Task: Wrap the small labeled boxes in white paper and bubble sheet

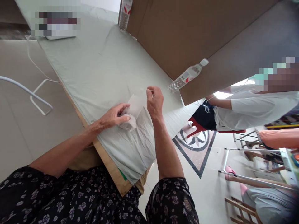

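Note:
A crumpled white bundle point(129, 123), like soft paper or thin plastic, rests on the cloth-covered table near its front corner. My left hand point(114, 115) is curled around it, thumb on top and fingers behind. From the bundle a thin, whitish, see-through sheet point(136, 104) rises toward my right hand point(155, 101). That hand is closed in a pinch at the sheet's far edge, though the fingertips partly hide the contact.
A pale green cloth point(93, 65) covers the table. One clear bottle point(188, 75) leans against a large brown cardboard panel point(187, 34); another bottle point(125, 17) stands farther back. A white device point(61, 32) lies far left. A person in a white shirt point(254, 109) sits at right.

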